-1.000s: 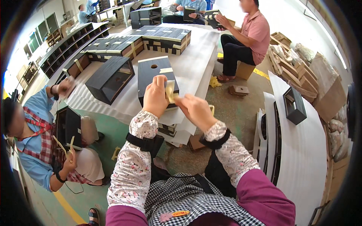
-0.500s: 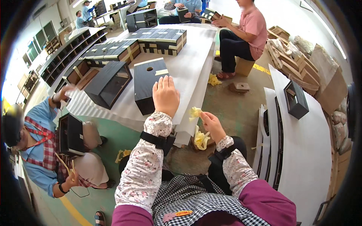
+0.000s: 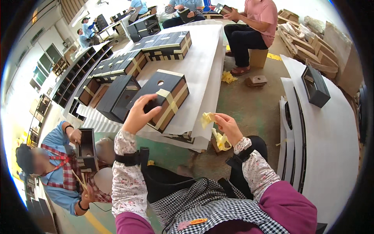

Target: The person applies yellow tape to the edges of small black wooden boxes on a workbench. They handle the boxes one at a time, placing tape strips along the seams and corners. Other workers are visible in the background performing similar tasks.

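In front of me a black wooden box (image 3: 171,82) with a round hole in its top sits on the covered table. Strips of pale masking tape cross its brown side. My left hand (image 3: 141,113) is at the box's near left edge, thumb and fingers apart; whether it bears on the box I cannot tell. Pinched in the fingertips of my right hand (image 3: 230,129) is a crumpled piece of yellow tape (image 3: 207,119), held off the table's near right edge. Below it, more crumpled yellow tape (image 3: 221,140) lies on a small brown block.
Beside the box stands an open-fronted black box (image 3: 117,97); taped boxes (image 3: 165,43) line the table behind. At the left a seated co-worker (image 3: 62,163) holds another box (image 3: 89,148). Further right, a black box (image 3: 316,87) rests on a white-covered stack (image 3: 323,156).
The holed box has turned, so its brown taped side now shows. My left hand has moved off its top to the near left edge. My right hand still pinches the yellow tape.
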Motion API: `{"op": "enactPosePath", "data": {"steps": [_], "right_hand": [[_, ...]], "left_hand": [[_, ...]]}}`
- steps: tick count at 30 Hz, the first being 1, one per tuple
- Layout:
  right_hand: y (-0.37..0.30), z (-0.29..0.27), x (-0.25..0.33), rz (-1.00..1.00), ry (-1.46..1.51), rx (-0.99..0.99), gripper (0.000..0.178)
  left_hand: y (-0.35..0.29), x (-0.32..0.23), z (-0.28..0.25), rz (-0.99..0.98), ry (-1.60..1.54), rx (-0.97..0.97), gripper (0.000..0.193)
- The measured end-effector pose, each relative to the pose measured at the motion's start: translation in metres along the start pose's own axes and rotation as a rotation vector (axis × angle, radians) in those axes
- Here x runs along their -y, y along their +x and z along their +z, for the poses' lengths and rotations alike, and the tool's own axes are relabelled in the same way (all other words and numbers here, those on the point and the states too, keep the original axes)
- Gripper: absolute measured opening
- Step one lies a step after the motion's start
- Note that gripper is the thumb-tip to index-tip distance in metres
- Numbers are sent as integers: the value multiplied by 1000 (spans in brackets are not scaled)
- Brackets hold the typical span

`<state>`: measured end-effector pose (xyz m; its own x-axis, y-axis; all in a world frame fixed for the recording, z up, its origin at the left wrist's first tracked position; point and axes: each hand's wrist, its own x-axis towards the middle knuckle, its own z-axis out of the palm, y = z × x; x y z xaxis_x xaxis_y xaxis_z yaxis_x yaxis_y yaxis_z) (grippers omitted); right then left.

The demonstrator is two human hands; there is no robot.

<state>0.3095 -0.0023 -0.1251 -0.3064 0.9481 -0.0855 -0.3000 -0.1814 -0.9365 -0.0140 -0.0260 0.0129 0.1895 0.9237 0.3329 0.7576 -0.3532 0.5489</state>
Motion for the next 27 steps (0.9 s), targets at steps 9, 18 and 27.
{"op": "enactPosePath", "data": {"steps": [9,18,27], "right_hand": [[7,4,-5,8,57,-45,26],[1,-5,5,-22,91,-75,25],[-2,-7,9,-44,39,-97,26]], "left_hand": [[39,-15,34,-153,388,-187,48],[38,-6,39,-74,323,-263,41],[39,-7,38,-118,347,-238,36]]}}
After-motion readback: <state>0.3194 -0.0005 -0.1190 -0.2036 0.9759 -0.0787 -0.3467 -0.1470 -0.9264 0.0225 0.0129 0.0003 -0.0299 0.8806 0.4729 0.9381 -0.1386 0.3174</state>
